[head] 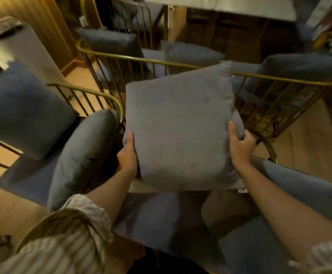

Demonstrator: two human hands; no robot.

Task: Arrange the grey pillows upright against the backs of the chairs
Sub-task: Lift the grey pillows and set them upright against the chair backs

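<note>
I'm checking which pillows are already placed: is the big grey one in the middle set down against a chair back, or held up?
Held up. The grey pillow is gripped at its lower edges by the left hand and right hand.

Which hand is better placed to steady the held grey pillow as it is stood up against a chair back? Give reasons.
Probably the right hand: its fingers wrap around the grey pillow edge, higher up its side. The left hand lies flatter along the lower left edge, better for supporting.
</note>
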